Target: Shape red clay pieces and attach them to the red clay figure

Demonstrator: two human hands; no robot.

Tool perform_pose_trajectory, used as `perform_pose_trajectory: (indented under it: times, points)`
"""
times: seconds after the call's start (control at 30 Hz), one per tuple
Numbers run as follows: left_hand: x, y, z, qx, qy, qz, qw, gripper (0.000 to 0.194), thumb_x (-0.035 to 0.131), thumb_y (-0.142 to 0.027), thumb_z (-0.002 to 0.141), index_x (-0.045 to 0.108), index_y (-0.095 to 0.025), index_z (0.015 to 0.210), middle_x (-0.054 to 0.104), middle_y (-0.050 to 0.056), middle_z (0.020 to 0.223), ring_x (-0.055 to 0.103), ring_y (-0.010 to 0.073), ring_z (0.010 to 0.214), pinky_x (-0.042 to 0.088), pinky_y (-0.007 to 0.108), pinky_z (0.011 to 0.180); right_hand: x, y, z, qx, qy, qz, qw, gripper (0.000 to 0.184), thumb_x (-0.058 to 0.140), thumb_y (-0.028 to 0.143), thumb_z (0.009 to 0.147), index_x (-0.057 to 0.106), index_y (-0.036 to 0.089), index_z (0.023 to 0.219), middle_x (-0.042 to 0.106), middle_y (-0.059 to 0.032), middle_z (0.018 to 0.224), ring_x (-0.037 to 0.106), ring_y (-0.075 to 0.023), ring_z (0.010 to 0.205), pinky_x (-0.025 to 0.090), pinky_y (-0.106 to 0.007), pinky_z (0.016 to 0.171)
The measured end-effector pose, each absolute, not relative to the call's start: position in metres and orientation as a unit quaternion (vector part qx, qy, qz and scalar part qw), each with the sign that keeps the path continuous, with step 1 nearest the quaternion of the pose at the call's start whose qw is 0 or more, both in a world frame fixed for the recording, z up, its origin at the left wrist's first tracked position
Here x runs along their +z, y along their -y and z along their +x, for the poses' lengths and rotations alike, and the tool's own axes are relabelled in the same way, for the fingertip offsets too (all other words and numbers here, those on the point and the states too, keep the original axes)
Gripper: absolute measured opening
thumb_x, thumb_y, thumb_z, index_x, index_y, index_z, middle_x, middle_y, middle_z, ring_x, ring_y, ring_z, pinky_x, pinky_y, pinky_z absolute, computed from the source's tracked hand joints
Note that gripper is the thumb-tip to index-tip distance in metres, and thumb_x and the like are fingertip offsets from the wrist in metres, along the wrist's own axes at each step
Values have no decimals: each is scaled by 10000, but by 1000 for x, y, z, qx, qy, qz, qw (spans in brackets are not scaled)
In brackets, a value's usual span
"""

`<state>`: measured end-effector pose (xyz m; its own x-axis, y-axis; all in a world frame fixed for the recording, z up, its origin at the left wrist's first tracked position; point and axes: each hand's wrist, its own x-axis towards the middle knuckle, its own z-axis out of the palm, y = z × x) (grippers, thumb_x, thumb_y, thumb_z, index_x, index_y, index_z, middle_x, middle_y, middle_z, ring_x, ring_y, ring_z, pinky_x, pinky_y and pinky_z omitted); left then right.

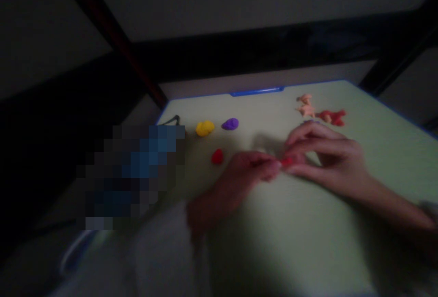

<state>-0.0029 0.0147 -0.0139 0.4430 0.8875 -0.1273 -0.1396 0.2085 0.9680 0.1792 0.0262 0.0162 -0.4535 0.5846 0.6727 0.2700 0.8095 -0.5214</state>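
Note:
Between my two hands, just above the table, is a small piece of red modelling clay (286, 163). My right hand (330, 158) pinches it between thumb and fingers. From the other side, my left hand (251, 167) is closed with its fingertips at the clay's left end. A separate red lump (217, 156) lies on the table left of my left hand. Beyond it are a yellow lump (205, 128) and a purple lump (230, 124). Past my right hand lie a peach-coloured shaped figure (306, 106) and a red shaped piece (333, 117). The picture is dim and somewhat blurred.
The pale green table (260, 242) has a blue edge and a blue handle-like strip (258, 91) at its far side. A blurred-out pixelated patch covers something at the left, with a dark thin loop (176, 118) above it. Dark posts stand behind.

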Motion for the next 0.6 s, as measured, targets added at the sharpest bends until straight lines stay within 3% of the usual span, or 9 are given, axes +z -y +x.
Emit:
perform_pose_trajectory:
  times: [0.2,0.33,0.6]
  points:
    - [-10,-14,-3,375,-377,502,682,229,600,-368,717,576,-156,636,507,-15,618,444,103,621,344,260,644,17,-26,179,156,838,-265,452,54,702,219,708,689,218,761,603,-15,811,585,-129,710,488,-277,593]
    - [-11,-14,-3,369,-373,507,684,248,590,-371,731,560,-151,619,499,-14,619,436,101,621,344,259,645,17,-26,181,153,839,-260,453,120,720,237,688,688,216,802,612,-21,846,593,-141,743,496,-288,619]
    - [-11,-15,-2,360,-357,521,687,184,605,-337,735,616,-162,679,539,-10,645,452,100,635,344,252,642,16,-26,178,160,852,-245,435,61,686,206,727,674,192,785,597,-27,828,587,-123,712,488,-269,581]
